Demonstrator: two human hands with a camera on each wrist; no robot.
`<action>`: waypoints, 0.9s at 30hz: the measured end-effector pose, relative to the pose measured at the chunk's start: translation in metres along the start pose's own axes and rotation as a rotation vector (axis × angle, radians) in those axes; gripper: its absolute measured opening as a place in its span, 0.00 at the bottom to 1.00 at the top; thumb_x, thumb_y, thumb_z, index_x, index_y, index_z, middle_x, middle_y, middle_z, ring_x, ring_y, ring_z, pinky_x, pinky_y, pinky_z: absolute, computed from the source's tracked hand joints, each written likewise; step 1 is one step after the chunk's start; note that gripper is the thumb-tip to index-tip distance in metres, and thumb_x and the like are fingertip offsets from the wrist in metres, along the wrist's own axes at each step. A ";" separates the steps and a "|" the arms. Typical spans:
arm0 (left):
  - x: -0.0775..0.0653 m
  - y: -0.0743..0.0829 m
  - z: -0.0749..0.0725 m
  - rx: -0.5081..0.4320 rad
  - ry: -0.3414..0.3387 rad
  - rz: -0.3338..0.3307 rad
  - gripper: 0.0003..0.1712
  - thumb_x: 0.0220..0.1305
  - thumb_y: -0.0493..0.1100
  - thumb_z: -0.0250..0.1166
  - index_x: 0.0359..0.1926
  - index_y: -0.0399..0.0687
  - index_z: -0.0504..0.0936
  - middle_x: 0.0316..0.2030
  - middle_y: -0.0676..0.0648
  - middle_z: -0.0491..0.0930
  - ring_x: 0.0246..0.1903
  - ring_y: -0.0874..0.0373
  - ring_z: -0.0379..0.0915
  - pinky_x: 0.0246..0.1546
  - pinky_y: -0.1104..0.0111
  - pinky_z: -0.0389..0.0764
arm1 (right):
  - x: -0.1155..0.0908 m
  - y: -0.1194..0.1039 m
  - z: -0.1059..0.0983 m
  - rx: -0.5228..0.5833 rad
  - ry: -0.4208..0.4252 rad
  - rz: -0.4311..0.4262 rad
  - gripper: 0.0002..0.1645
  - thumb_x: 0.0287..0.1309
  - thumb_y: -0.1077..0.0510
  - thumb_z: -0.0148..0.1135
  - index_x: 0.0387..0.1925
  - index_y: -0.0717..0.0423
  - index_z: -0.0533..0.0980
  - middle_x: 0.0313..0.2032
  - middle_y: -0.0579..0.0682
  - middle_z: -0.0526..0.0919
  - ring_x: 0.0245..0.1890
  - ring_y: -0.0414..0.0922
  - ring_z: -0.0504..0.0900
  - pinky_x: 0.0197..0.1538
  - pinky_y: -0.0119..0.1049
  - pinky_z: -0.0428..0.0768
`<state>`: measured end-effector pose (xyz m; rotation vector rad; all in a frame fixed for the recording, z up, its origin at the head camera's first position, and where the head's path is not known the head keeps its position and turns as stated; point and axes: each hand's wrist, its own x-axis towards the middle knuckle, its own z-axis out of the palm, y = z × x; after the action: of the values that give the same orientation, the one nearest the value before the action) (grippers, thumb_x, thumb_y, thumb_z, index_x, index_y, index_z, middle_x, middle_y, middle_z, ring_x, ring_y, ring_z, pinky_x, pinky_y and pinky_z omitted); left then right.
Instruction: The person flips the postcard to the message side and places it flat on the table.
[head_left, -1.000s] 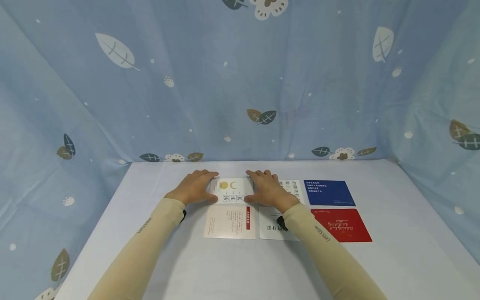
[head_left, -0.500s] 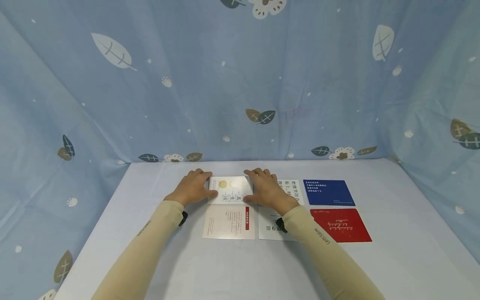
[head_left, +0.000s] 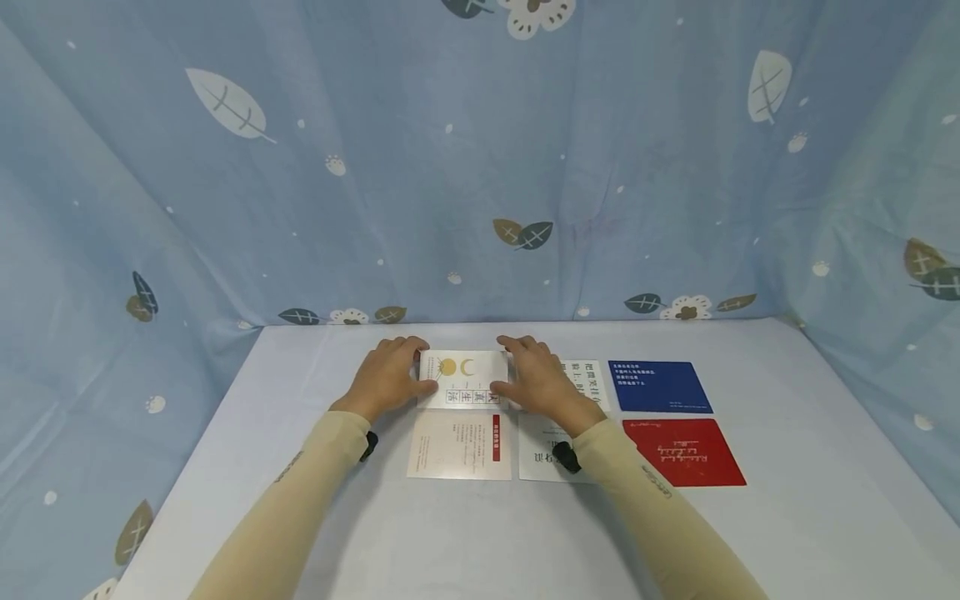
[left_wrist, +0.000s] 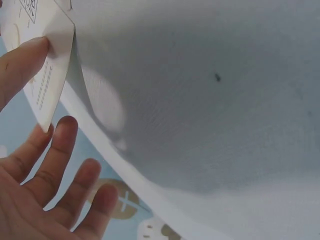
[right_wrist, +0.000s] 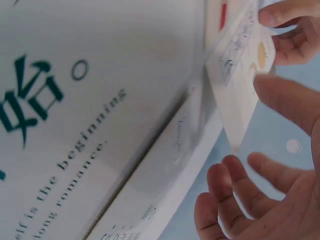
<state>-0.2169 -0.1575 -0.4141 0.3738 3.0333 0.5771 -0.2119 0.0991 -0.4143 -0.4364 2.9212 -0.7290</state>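
A white card [head_left: 465,379] with a yellow sun, a crescent and boxed characters lies between both hands in the head view. My left hand [head_left: 378,379] pinches its left end: in the left wrist view the thumb [left_wrist: 35,52] presses the printed face and a fingertip meets the far corner. At the right end, my right hand [head_left: 542,379] has its thumb [right_wrist: 272,90] over the face and fingertips at the far corner. The card stands tilted, with a shadow on the table beneath its left side. Below it is a cream card [head_left: 450,450] with a red stripe.
Two white lettered cards sit partly hidden by the right hand and forearm, a far one [head_left: 592,375] and a near one [head_left: 536,462]. To their right lie a blue card [head_left: 660,387] and a red card [head_left: 686,454]. A patterned blue curtain [head_left: 420,183] hangs behind the white table [head_left: 435,542].
The sun-and-crescent card has shifted slightly away from me, and its tilt has varied. The right hand has moved a little to the right, showing more of the card's right end.
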 end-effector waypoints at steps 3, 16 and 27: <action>-0.003 0.000 0.001 -0.004 0.018 -0.005 0.39 0.54 0.53 0.79 0.64 0.44 0.75 0.46 0.48 0.81 0.52 0.46 0.73 0.57 0.51 0.70 | -0.002 0.001 -0.002 0.077 0.011 0.040 0.46 0.60 0.48 0.72 0.75 0.53 0.63 0.60 0.53 0.78 0.58 0.52 0.77 0.62 0.49 0.74; -0.009 -0.001 0.004 -0.052 0.048 -0.014 0.41 0.58 0.53 0.77 0.68 0.49 0.70 0.42 0.50 0.83 0.37 0.54 0.78 0.44 0.55 0.76 | -0.003 -0.001 -0.002 0.178 0.006 0.145 0.35 0.63 0.55 0.69 0.70 0.52 0.71 0.48 0.49 0.84 0.44 0.45 0.83 0.47 0.43 0.80; -0.015 0.004 0.004 -0.146 0.057 -0.147 0.37 0.61 0.53 0.74 0.67 0.44 0.74 0.38 0.53 0.83 0.31 0.57 0.75 0.35 0.60 0.76 | -0.007 -0.001 -0.002 0.176 0.033 0.149 0.25 0.62 0.54 0.70 0.59 0.56 0.78 0.44 0.47 0.86 0.46 0.47 0.84 0.49 0.45 0.80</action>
<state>-0.2011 -0.1562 -0.4163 0.1301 3.0133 0.8052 -0.2052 0.1012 -0.4123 -0.1888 2.8473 -0.9680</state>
